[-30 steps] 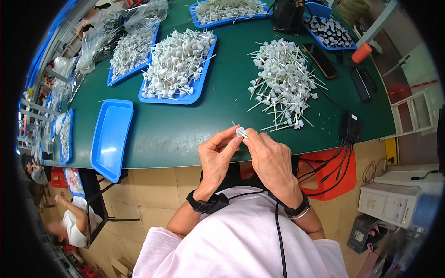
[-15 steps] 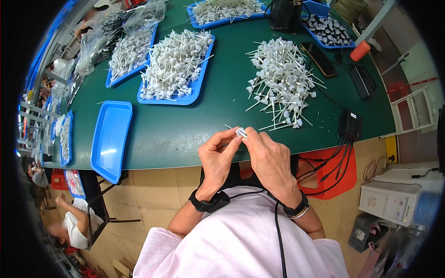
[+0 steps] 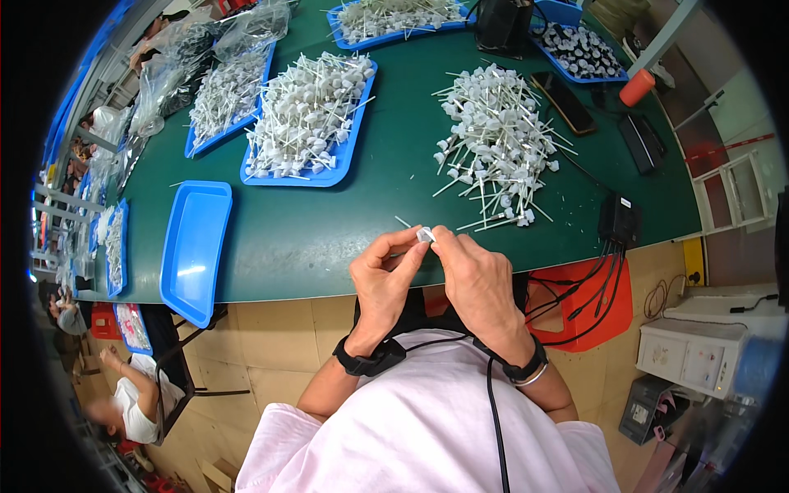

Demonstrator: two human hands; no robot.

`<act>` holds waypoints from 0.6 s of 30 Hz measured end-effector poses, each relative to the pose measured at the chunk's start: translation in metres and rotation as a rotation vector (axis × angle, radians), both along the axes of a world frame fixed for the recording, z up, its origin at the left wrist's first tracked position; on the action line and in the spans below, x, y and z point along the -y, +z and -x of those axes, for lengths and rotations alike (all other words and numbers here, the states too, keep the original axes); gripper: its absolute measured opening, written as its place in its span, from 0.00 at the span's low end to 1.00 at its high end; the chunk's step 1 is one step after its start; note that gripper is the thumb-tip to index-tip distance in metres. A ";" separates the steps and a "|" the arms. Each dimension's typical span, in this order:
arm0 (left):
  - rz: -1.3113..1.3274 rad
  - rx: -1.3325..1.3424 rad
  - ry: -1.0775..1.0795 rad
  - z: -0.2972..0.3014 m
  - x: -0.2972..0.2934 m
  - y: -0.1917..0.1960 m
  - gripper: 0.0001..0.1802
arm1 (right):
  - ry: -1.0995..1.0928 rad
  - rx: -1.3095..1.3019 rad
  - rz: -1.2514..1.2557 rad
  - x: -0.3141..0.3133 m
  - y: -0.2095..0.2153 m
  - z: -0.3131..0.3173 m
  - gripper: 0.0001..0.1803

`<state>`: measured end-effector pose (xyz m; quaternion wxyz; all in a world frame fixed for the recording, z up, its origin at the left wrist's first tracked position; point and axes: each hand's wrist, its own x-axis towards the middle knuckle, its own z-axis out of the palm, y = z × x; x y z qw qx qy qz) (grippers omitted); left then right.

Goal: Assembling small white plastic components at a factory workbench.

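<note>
Both my hands meet just above the table's front edge, pinching one small white plastic piece with a thin stem point(image 3: 425, 235). My left hand point(image 3: 385, 267) holds it between thumb and fingertips, and the stem pokes out beyond those fingers. On the piece's other side, my right hand point(image 3: 479, 283) grips it with thumb and index finger. Its exact shape is partly covered by the fingertips. Ahead and to the right lies a loose pile of similar white stemmed pieces point(image 3: 497, 135). A blue tray point(image 3: 349, 160) heaped with such pieces stands ahead to the left.
A bare blue tray point(image 3: 197, 246) sits at the table's left front edge. Right of the pile are a phone point(image 3: 564, 103), a black box with cables point(image 3: 620, 220) and an orange-red cylinder point(image 3: 638, 88). A red stool point(image 3: 592, 316) stands below. Another person point(image 3: 136, 386) sits at left.
My hands stay nearly in place, with the white piece turned slightly between the fingertips. The whole view has shifted a little.
</note>
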<state>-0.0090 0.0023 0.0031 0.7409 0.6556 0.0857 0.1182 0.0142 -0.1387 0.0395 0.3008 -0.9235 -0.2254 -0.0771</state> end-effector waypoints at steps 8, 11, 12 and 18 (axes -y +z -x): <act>0.116 -0.114 -0.064 -0.003 -0.007 -0.003 0.12 | 0.087 -0.177 -0.256 0.008 0.002 -0.010 0.05; 0.119 -0.119 -0.061 -0.004 -0.006 -0.002 0.12 | 0.087 -0.192 -0.240 0.009 0.003 -0.010 0.06; 0.119 -0.124 -0.059 -0.004 -0.005 -0.001 0.12 | 0.086 -0.194 -0.234 0.010 0.003 -0.010 0.06; 0.115 -0.115 -0.069 -0.003 -0.005 -0.002 0.12 | 0.089 -0.181 -0.226 0.011 0.002 -0.011 0.06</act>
